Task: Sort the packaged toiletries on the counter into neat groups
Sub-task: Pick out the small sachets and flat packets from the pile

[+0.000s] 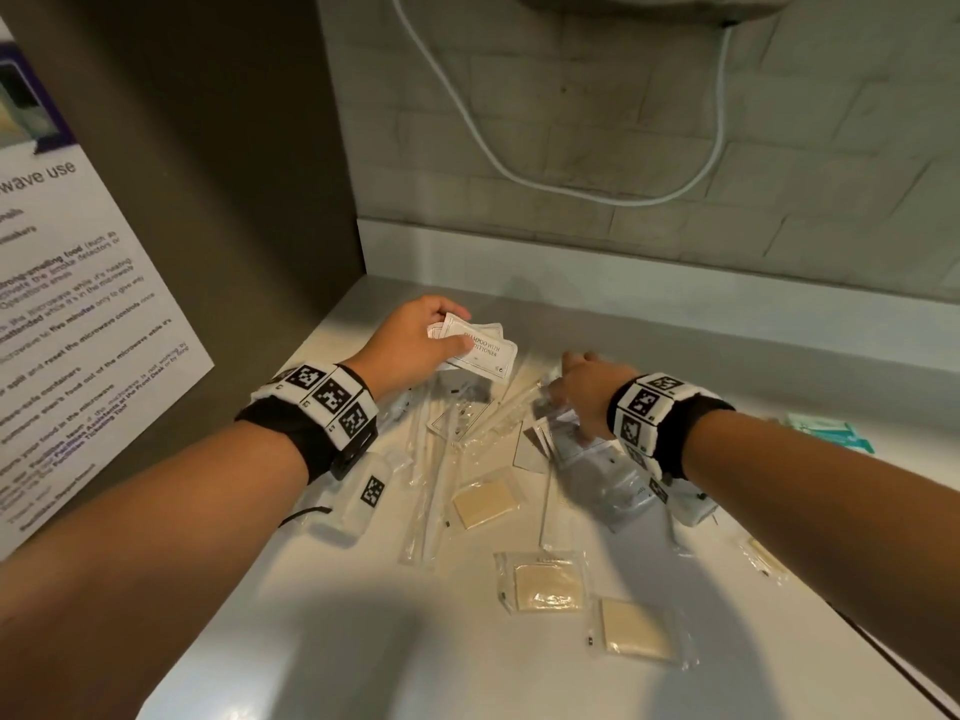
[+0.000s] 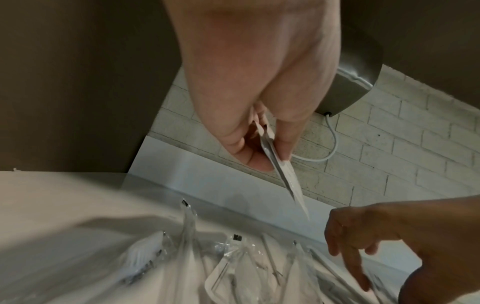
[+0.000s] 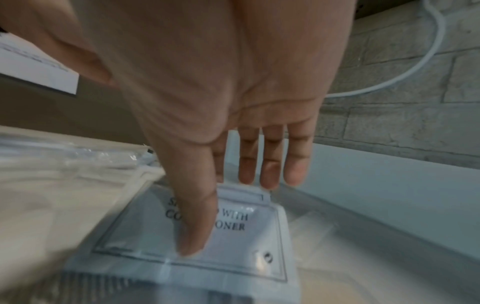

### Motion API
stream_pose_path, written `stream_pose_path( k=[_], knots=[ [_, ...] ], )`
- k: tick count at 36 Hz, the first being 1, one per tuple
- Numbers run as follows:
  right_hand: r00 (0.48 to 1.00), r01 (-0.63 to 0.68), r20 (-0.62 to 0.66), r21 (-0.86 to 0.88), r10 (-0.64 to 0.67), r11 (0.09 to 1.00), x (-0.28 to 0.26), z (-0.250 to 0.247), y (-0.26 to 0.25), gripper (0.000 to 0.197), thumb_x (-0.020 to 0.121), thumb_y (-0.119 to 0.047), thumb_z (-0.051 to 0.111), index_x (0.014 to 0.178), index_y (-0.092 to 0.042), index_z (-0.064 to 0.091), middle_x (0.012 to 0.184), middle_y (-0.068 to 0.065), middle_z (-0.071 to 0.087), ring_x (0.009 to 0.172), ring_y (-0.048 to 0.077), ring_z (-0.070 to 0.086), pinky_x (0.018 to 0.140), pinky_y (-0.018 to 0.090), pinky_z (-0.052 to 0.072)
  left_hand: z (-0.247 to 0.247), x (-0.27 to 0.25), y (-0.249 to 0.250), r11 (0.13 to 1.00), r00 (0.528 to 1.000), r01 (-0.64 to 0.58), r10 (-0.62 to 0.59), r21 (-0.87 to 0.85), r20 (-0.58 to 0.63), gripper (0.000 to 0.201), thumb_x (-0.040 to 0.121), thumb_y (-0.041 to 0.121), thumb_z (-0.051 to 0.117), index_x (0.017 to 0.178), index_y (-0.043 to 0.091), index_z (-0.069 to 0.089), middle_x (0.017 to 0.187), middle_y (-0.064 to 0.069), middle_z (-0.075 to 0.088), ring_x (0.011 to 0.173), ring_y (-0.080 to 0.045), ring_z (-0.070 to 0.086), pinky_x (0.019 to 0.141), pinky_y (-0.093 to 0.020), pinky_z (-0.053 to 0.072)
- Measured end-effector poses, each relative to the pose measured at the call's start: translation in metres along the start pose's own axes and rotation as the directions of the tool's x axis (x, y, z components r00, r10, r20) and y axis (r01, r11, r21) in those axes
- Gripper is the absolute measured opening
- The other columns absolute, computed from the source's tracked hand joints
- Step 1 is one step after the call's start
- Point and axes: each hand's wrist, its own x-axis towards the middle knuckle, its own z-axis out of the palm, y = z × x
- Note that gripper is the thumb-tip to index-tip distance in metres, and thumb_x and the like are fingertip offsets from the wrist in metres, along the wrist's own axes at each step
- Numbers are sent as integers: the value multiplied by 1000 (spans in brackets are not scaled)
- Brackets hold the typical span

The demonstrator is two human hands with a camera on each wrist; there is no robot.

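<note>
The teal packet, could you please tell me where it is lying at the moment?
In the head view, the teal packet lies at the counter's far right, beyond the right forearm and apart from the central pile.

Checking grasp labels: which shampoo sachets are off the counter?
The white shampoo sachets that the left hand pinches, raised near the back wall; the other sachet lies flat under the right hand.

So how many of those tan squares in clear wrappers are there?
4 tan squares: one at the pile's near edge, two closer to the counter's front, one off to the right. More may be hidden in the pile.
</note>
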Motion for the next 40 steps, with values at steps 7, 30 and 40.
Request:
stream_pose_path(
  k=[7, 30, 40],
  knots=[
    [991, 128, 15, 180, -133, 975, 6, -33, -10, 17, 82, -18, 71, 93, -21, 58, 91, -1, 60, 86, 20, 54, 78, 29, 42, -16, -3, -8, 998, 994, -57, 59, 32, -94, 22, 88, 7, 69, 106, 19, 65, 106, 0, 69, 96, -8, 67, 67, -14, 53],
    [878, 456, 39, 235, -477, 858, 1, -2, -55, 33, 92, -36, 54, 119, -18, 62, 116, -2, 68, 105, 18, 63, 97, 35, 49, -29, -25, -16, 997, 989, 74, -72, 11, -127, 21, 100, 7, 48, 116, 21, 49, 124, -6, 59, 108, -20, 63, 71, -30, 61],
    [942, 306, 73, 227, -329, 925, 22, -26, -53, 30, 90, -26, 59, 117, -15, 65, 110, 1, 69, 98, 20, 63, 91, 31, 51, -33, -28, -15, 992, 983, 125, -123, 5, -135, 21, 101, 9, 45, 116, 22, 50, 127, -7, 57, 105, -20, 65, 72, -43, 62]
  ],
)
